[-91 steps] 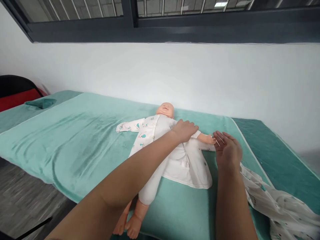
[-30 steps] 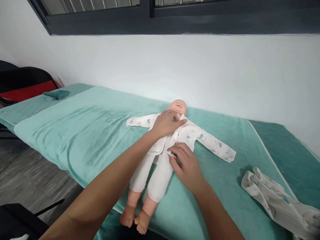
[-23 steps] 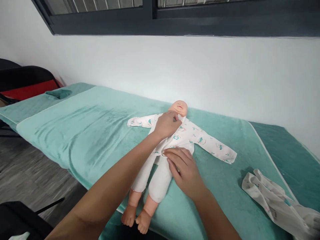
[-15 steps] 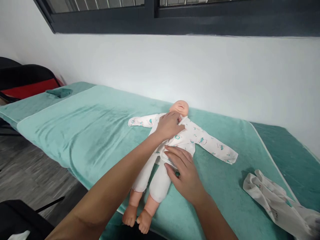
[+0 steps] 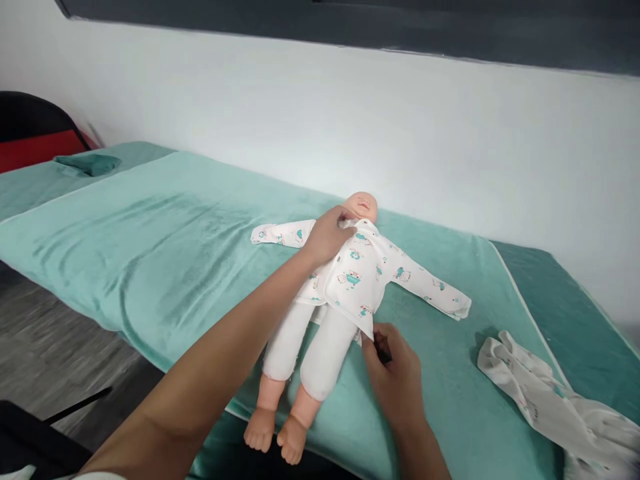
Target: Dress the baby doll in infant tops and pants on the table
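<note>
Doll (image 5: 364,206) under left hand (image 5: 329,236) at collar (image 5: 369,227), grip unclear; right hand (image 5: 396,373) alongside, pinching jacket (image 5: 353,277) hem.

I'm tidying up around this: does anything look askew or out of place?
Mildly: a patterned white garment lies crumpled on the bed, right of the baby doll, unlike the jacket laid fairly flat over its chest. Nothing visible looks spilled or damaged.
</note>
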### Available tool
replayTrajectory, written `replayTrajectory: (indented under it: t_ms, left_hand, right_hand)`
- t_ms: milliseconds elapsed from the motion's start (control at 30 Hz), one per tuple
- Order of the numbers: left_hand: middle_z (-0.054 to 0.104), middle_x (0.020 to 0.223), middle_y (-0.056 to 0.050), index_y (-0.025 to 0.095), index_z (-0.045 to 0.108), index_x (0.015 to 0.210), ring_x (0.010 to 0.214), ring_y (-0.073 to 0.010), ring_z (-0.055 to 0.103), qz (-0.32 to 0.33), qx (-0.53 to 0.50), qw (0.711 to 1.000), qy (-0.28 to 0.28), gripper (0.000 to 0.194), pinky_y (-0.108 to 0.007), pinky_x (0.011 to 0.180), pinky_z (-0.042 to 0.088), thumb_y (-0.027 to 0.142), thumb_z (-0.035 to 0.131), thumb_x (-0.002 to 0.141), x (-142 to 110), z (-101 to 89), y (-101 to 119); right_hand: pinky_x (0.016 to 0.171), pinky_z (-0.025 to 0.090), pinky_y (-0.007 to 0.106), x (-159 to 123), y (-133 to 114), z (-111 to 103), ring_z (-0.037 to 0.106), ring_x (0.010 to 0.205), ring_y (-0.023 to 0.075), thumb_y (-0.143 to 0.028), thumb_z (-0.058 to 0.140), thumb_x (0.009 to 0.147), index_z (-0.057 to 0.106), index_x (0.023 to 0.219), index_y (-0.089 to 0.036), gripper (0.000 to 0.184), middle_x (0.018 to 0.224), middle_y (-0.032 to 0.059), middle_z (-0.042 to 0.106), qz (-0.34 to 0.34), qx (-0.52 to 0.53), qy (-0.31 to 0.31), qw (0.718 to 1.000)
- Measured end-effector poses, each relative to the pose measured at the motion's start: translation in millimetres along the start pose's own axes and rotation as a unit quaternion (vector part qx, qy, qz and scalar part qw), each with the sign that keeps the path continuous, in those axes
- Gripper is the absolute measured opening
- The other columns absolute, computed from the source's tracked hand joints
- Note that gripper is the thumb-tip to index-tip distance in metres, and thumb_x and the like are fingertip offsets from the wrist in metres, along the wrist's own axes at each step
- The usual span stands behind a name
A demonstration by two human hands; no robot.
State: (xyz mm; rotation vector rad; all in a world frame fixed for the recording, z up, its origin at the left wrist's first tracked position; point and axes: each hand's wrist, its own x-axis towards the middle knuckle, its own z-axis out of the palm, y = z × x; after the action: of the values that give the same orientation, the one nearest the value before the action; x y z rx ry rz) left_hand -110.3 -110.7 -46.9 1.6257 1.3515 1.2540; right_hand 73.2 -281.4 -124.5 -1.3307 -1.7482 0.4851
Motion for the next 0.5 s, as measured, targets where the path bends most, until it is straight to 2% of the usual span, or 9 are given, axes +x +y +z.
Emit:
replayTrajectory:
  t_ms: [100,200,267,367,433,500]
  left_hand:
    - [0.066,0.128,-0.007,0.020,0.061,0.107,0.122,-0.0200,0.059,0.012,-0.045,0.999,-0.004,0.024,-0.034,0.107,0.041,0.024,0.064,0.084,-20.7,-16.4,-14.6]
    - [0.065,0.130,-0.007,0.021,0.062,0.113,0.122,-0.0193,0.058,-0.007,-0.069,0.997,0.036,0.026,-0.033,0.107,0.041,0.031,0.062,0.088,-46.6,-31.8,-36.0]
    - [0.066,0.128,-0.006,0.022,0.062,0.116,0.119,-0.0193,0.059,-0.047,-0.078,0.994,0.055,0.029,-0.034,0.105,0.043,0.038,0.058,0.092,-64.0,-40.8,-51.6]
    - [0.068,0.121,-0.006,0.022,0.062,0.117,0.108,-0.0203,0.062,-0.099,-0.079,0.991,0.052,0.036,-0.034,0.096,0.047,0.050,0.053,0.095,-84.6,-52.8,-69.0]
    - [0.069,0.116,-0.006,0.022,0.062,0.120,0.102,-0.0214,0.063,-0.119,-0.077,0.990,0.017,0.044,-0.034,0.090,0.048,0.057,0.052,0.095,-91.9,-58.9,-73.3]
    - [0.071,0.115,-0.007,0.023,0.060,0.128,0.102,-0.0233,0.065,-0.147,-0.098,0.983,-0.042,0.053,-0.035,0.088,0.049,0.063,0.052,0.094,-94.0,-61.8,-72.0]
  right_hand:
    - [0.056,0.045,0.030,1.3,-1.6,-7.3,0.054,0.057,0.0152,-0.042,0.058,0.097,0.065,0.078,-0.022,0.029,0.068,0.0002,0.064,0.053,0.065,-0.022,0.996]
    - [0.055,0.045,0.029,6.8,1.1,-10.6,0.054,0.057,0.0145,-0.050,0.049,0.101,0.068,0.074,-0.020,0.044,0.069,0.0026,0.067,0.153,0.166,0.037,0.974]
    - [0.061,0.052,0.028,15.3,5.1,-10.0,0.062,0.065,0.0149,-0.050,0.057,0.097,0.071,0.082,-0.020,0.036,0.082,0.0037,0.073,0.216,0.205,0.100,0.949]
    - [0.086,0.060,0.032,36.5,12.4,-7.9,0.072,0.094,0.0194,-0.042,0.076,0.085,0.072,0.097,-0.021,0.025,0.106,0.0054,0.076,0.272,0.249,0.147,0.918]
    - [0.096,0.060,0.035,53.9,16.6,-6.8,0.072,0.105,0.0221,-0.037,0.079,0.081,0.072,0.101,-0.020,0.027,0.112,0.0074,0.076,0.297,0.321,0.142,0.888]
    - [0.095,0.062,0.035,71.1,19.2,-5.1,0.074,0.104,0.0230,-0.033,0.077,0.082,0.072,0.100,-0.018,0.024,0.111,0.0091,0.077,0.319,0.398,0.110,0.853]
